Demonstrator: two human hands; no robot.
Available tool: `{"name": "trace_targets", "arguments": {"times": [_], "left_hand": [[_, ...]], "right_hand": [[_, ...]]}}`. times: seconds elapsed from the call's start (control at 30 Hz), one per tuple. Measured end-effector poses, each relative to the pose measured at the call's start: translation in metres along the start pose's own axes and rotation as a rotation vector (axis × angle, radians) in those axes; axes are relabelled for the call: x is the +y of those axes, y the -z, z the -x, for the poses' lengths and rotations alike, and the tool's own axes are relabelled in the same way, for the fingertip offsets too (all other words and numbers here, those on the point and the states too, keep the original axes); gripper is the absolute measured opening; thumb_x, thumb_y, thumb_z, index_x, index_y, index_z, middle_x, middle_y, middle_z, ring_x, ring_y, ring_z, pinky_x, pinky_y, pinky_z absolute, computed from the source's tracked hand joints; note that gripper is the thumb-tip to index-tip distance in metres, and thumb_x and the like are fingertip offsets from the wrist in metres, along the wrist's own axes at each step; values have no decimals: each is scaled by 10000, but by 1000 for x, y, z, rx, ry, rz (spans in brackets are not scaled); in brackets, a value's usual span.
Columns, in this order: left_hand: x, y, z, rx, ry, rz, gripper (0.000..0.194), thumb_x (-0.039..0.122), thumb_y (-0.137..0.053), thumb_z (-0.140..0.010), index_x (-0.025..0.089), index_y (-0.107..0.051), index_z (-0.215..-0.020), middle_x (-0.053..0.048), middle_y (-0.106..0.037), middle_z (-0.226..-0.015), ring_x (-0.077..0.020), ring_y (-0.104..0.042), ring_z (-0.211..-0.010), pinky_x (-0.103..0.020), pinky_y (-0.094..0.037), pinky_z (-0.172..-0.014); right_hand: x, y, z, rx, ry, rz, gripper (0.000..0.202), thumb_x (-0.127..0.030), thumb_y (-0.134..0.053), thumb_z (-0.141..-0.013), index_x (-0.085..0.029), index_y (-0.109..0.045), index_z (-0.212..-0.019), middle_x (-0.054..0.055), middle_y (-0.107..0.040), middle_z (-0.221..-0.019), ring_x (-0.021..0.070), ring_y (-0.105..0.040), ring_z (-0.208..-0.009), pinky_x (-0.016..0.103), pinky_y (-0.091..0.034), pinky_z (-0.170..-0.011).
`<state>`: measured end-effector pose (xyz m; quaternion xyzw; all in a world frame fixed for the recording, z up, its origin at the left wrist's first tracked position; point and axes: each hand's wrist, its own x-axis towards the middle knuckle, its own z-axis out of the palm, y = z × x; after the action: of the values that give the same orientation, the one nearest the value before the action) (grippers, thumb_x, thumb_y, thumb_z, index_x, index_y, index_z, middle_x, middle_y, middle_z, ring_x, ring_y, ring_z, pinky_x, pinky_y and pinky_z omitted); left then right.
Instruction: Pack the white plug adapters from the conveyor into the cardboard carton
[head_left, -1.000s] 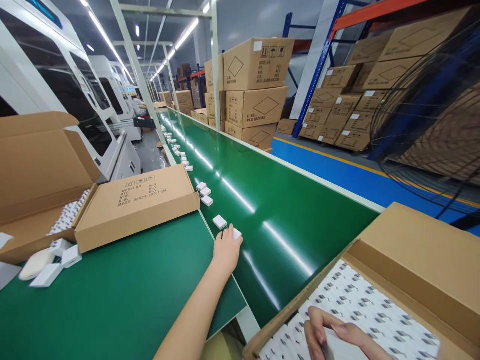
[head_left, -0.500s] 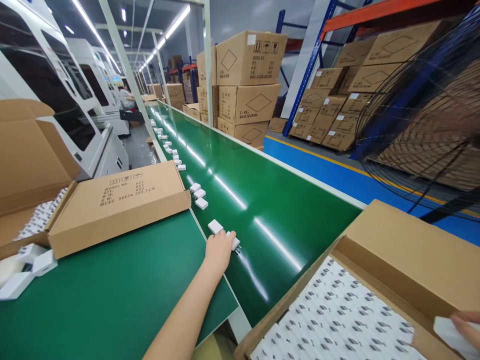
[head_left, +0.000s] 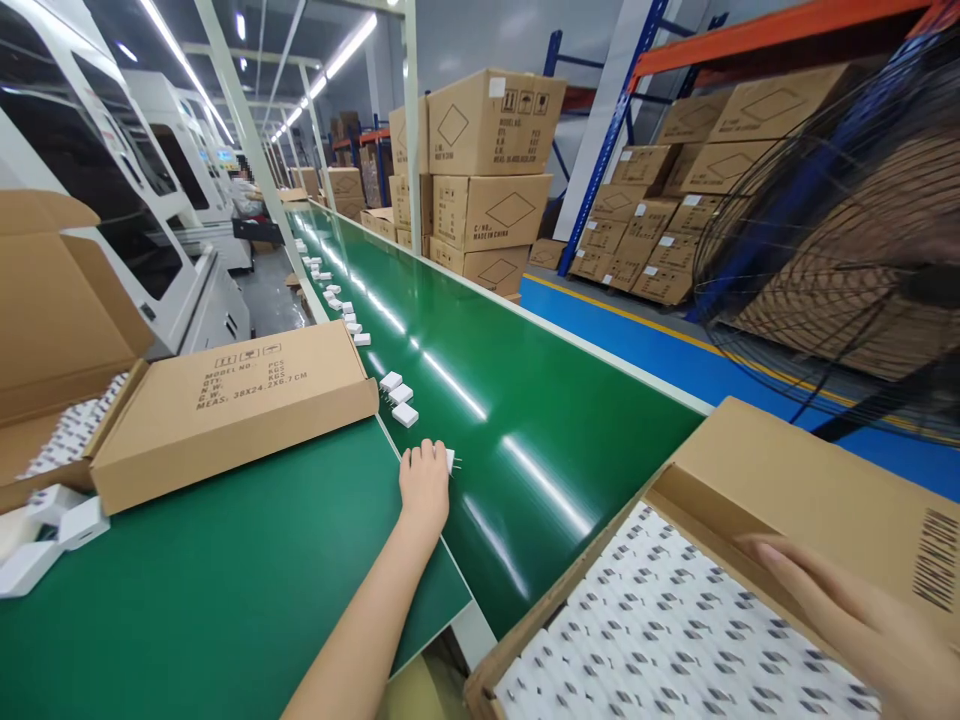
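Observation:
At the near edge of the green conveyor belt, my left hand (head_left: 426, 485) has its fingers curled over a white plug adapter (head_left: 451, 461). Two metal pins of that adapter stick out to the right, and most of its body is hidden under the fingers. My right hand (head_left: 847, 610), slightly blurred, is over the right side of an open carton (head_left: 660, 482). Its fingers are stretched out and nothing shows in them. Rows of white adapters (head_left: 667, 610) with grey marks fill the carton. Farther up the belt lie several loose white adapters (head_left: 405, 414).
A closed flat carton (head_left: 232, 410) lies on the green side table (head_left: 247, 590), beside another open carton (head_left: 67, 300) of adapters and several loose white pieces (head_left: 84, 522). A wire-caged fan (head_left: 847, 250) stands at right. Stacked cartons (head_left: 491, 210) line the belt's far side.
The white adapter in my right hand has left it, and that hand has moved left over the carton. My left hand has shifted slightly left and now covers the adapters there.

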<state>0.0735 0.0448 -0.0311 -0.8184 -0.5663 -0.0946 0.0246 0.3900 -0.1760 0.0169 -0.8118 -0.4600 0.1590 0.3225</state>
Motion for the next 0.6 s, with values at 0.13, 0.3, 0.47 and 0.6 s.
{"name": "trace_targets", "arguments": {"times": [0.13,0.3,0.47,0.6], "left_hand": [[1,1,2,-25,-28,32,371,48,-411,-776,179,-505,-1110,-95,-521,-1058,-214,-518,-970,-395,-313,-965],[-5,5,-1,-18,44,40,401,40,-395,-759,188,-518,-1111,-67,-601,-947,-208,-547,-951,-456,-181,-1050],[-15,9,-7,55,227,223,469,6,-330,-761,174,-464,-1178,-68,-628,-987,-175,-569,-958,-433,-229,-1036],[-17,12,-7,71,267,374,411,12,-324,-773,203,-496,-1094,-30,-648,-959,-146,-584,-939,-414,-223,-1042]], "right_hand": [[-100,-54,-6,-218,163,141,377,-439,-338,-863,-187,-478,-1106,167,-542,-1138,292,-521,-1010,431,-457,-781],[-160,-154,-27,-354,352,199,477,-180,-543,-761,-82,-426,-1213,172,-496,-1197,284,-448,-1115,417,-359,-957],[-188,-218,-38,-380,397,250,593,-232,-638,-766,-175,-355,-1284,118,-442,-1239,295,-451,-1088,504,-411,-870],[-194,-238,-34,-400,409,241,389,-240,-546,-851,-226,-436,-1225,80,-478,-1192,251,-485,-1035,478,-425,-857]]}}
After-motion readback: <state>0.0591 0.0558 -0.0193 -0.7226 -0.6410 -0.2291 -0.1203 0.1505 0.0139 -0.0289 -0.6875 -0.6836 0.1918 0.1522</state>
